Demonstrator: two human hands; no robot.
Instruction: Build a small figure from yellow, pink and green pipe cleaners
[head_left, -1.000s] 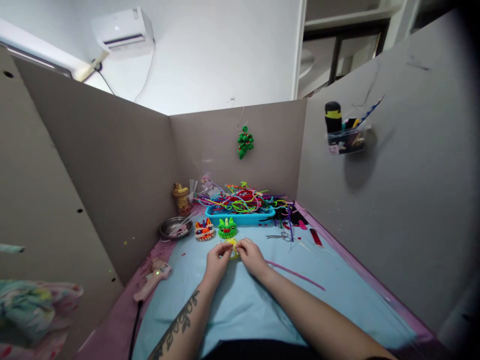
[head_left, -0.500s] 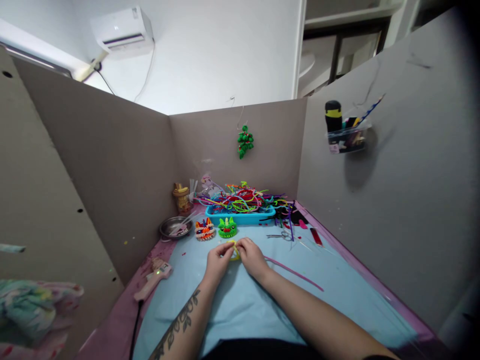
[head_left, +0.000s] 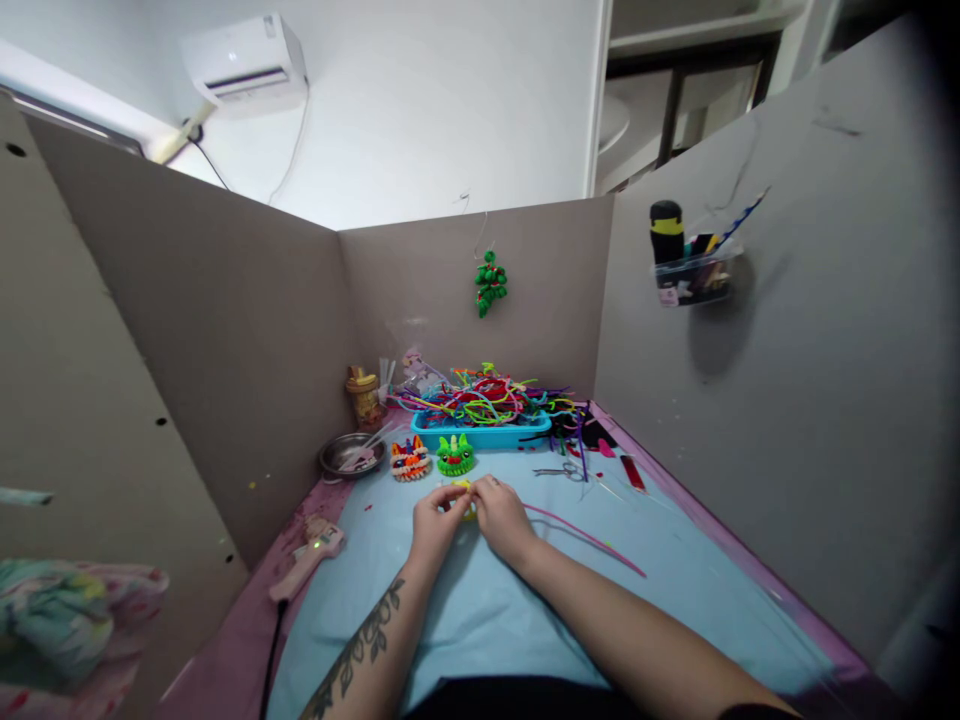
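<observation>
Sitting between two hands, the yellow piece [head_left: 471, 513] is over the blue sheet [head_left: 480, 610], well in from the sheet's left and right edges; whether it touches the sheet cannot be told. Blue sheet spreads on either side of the hands, widest toward the right edge. The left hand [head_left: 435, 520] and right hand [head_left: 504, 518] nearly meet, thumb and fingers of each pinched close on the piece, which they partly cover. A pink stem [head_left: 589, 537] runs from beside the right wrist toward the right edge. Just beyond the hands, the green figure [head_left: 454, 457] and orange figure [head_left: 410, 461] sit side by side, bounding the reach ahead. Behind them the blue tray [head_left: 481, 438], heaped with fuzzy stems [head_left: 487, 402], stands near the far edge. Scissors [head_left: 553, 471] lie toward the far right corner, a metal bowl [head_left: 327, 465] toward the far left, and a pink corded tool [head_left: 304, 570] along the left edge.
</observation>
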